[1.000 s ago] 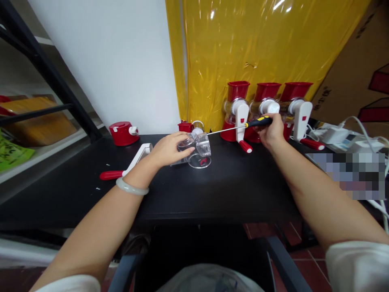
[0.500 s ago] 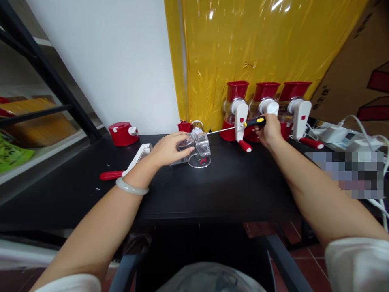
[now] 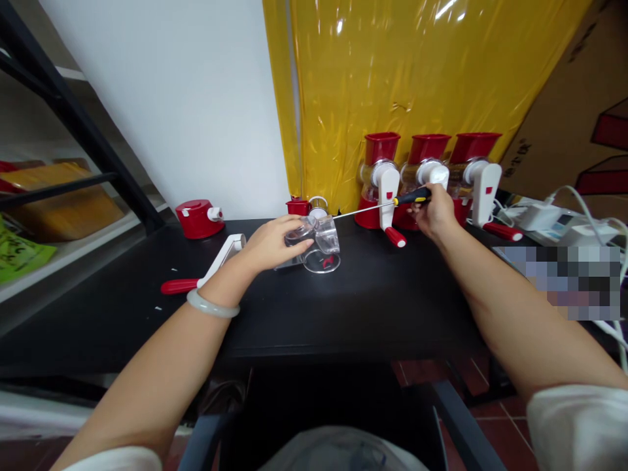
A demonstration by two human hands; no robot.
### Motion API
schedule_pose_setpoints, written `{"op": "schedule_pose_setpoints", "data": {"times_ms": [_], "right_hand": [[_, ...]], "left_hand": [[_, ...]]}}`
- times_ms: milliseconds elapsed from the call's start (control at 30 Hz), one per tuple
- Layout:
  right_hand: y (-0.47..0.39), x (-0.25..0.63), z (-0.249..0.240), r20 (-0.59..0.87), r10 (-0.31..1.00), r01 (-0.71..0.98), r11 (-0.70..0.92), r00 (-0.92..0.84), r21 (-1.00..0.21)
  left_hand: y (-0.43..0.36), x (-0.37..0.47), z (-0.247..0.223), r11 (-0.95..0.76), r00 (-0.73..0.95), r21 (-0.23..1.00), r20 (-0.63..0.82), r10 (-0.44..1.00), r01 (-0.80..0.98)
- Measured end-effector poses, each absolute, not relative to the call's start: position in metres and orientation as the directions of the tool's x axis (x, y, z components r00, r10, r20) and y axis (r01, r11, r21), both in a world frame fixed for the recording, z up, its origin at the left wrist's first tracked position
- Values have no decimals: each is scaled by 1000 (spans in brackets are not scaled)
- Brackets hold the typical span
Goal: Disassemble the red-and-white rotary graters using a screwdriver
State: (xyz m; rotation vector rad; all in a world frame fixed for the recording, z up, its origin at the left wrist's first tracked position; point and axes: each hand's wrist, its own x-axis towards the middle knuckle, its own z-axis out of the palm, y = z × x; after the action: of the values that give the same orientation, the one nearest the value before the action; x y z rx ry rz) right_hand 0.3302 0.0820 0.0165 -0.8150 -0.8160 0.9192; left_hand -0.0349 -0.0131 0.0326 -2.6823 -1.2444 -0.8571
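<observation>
My left hand (image 3: 275, 243) grips a clear plastic housing (image 3: 326, 237) on its left side, the thumb in front and the fingers over the top. A round clear rim of it rests low over the black table (image 3: 343, 314). In my right hand (image 3: 434, 210) is the black and yellow handle of a screwdriver (image 3: 413, 196). Its long metal shaft points left, and the tip is at the housing's upper right edge. Left of my left hand lies a white crank with a red grip (image 3: 180, 286). Behind the housing stand a small red hopper part (image 3: 297, 207) and a ringed part.
Three red and white crank grinders (image 3: 383, 173) stand at the back right. A red base (image 3: 199, 218) sits at the back left. White chargers and cables (image 3: 583, 235) lie at the far right. A metal-framed shelf (image 3: 73, 124) is at the left.
</observation>
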Motion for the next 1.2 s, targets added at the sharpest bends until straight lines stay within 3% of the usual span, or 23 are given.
{"op": "schedule_pose_setpoints", "data": {"times_ms": [133, 400, 933, 1200], "right_hand": [[81, 331, 19, 263, 912, -394, 378, 316, -838], [81, 328, 15, 235, 884, -321, 378, 405, -868], [82, 326, 18, 243, 856, -403, 442, 456, -801], [85, 330, 14, 335, 804, -191, 475, 492, -859]], "left_hand": [[-13, -35, 32, -658, 508, 178, 502, 700, 731], [-13, -35, 32, -652, 506, 181, 492, 708, 736], [-13, -34, 33, -643, 505, 172, 482, 716, 747], [-15, -34, 35, -647, 502, 181, 490, 713, 741]]}}
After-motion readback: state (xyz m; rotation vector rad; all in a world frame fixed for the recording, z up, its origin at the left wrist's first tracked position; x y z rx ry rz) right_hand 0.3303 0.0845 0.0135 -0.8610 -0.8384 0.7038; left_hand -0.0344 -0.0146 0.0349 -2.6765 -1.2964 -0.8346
